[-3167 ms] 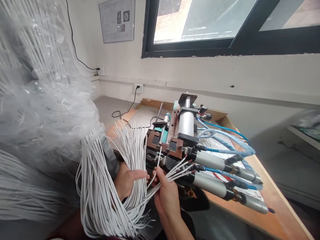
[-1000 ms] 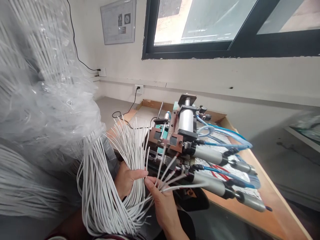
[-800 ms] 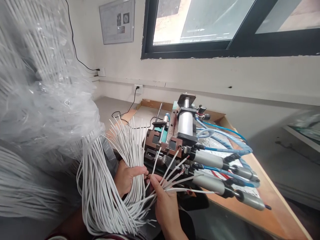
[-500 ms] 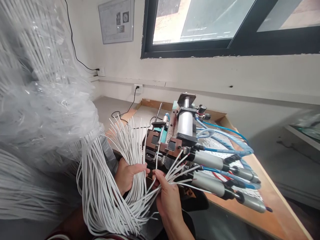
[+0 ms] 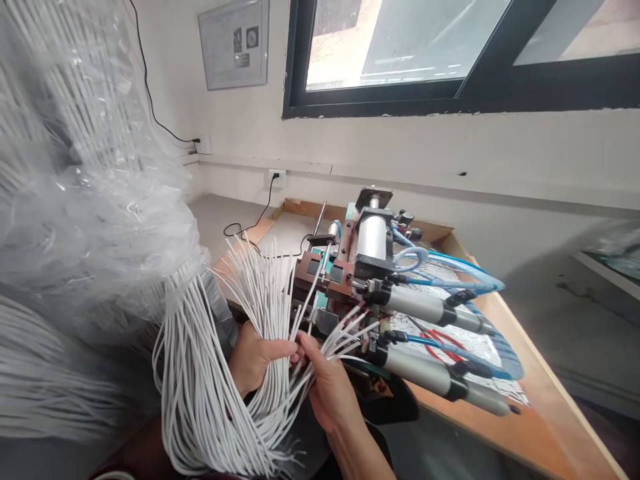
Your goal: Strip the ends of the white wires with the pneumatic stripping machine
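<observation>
My left hand [image 5: 254,360] is closed round a thick bundle of white cables [image 5: 267,300], whose free ends fan upward. Close beside it, my right hand [image 5: 327,383] pinches a cable between thumb and fingers at the bundle's edge. Several more white cables [image 5: 345,337] pass through my right hand, their ends spread to the right, some showing red tips. Just beyond my hands stands a pneumatic machine [image 5: 333,277] with brown clamp blocks and silver cylinders. The fingertips of both hands almost meet, and the fingers under the cables are partly hidden.
Plastic-wrapped cable bundles [image 5: 100,220] fill the left side. Grey cylinders [image 5: 417,370] with blue air hoses [image 5: 450,280] jut out to the right, over white scraps [image 5: 500,353] in a wooden-edged tray [image 5: 555,427]. A black power cord [image 5: 267,207] runs to a wall socket.
My right hand has moved slightly left and up, closer to my left hand. A cable that stood at the machine's front is drawn towards the bundle. The machine's cylinders and clamp blocks have shifted.
</observation>
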Demonstrator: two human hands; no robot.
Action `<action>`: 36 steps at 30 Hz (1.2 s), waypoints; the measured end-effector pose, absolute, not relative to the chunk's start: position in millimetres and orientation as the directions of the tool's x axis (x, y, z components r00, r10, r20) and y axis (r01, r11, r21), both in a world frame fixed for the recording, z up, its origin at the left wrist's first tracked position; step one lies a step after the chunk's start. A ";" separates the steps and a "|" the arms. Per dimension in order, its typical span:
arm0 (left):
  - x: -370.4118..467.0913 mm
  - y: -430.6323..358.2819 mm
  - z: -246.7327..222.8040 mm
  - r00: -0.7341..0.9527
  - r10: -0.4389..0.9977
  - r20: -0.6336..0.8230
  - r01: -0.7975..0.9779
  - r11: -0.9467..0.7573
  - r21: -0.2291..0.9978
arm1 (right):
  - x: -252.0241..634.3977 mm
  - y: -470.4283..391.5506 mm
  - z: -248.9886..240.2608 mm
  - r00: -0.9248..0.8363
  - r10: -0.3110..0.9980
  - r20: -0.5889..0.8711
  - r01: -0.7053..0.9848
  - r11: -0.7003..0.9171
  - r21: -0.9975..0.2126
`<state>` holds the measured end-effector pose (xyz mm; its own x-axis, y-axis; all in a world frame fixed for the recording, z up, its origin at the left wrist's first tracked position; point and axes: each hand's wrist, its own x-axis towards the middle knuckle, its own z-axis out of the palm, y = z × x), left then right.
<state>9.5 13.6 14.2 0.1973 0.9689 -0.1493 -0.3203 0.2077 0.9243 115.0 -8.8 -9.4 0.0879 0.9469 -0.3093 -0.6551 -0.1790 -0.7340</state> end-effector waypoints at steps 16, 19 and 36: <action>0.0 7.6 5.6 0.096 0.946 -0.309 -0.295 0.324 0.899 | 116.7 -28.8 -22.0 0.301 0.898 -0.319 -0.534 -0.118 -0.837; 1.4 7.6 8.3 0.083 0.947 -0.311 -0.301 0.321 0.898 | 118.5 -26.1 -20.0 0.278 0.903 -0.327 -0.552 -0.128 -0.824; 4.6 16.8 8.4 0.041 0.988 -0.146 -0.359 0.151 0.921 | 119.6 -36.2 -106.2 0.228 0.953 -0.201 0.113 -0.231 -0.966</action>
